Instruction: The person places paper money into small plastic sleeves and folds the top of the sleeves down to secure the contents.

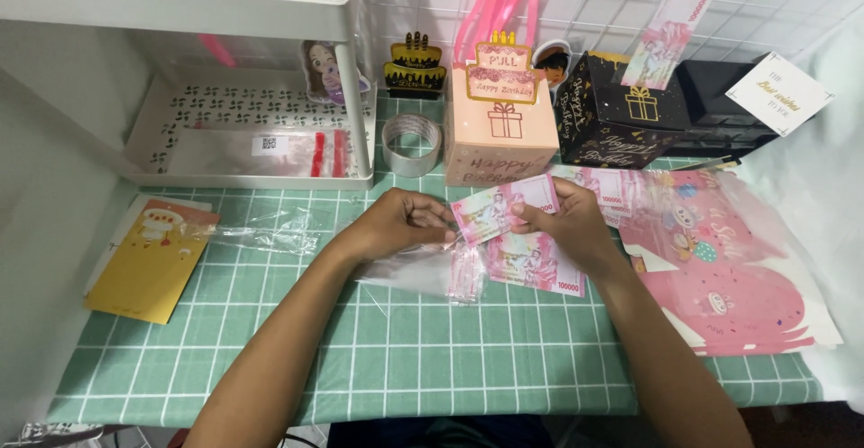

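Observation:
My right hand [569,223] pinches a pink banknote [502,208] by its right end, holding it just above the green checked tablecloth [405,349]. My left hand [402,221] grips the mouth of a clear plastic sleeve [423,272] right beside the note's left edge. A second pink banknote [540,266] lies flat under my right hand. More pink notes [616,191] lie fanned behind it.
A peach gift box [498,133] and a black gift box [621,110] with a note sticking out stand at the back. A tape roll [411,144], a white shelf rack [243,133], a yellow card [153,259] at left, and pink printed sheets [729,268] at right surround the hands.

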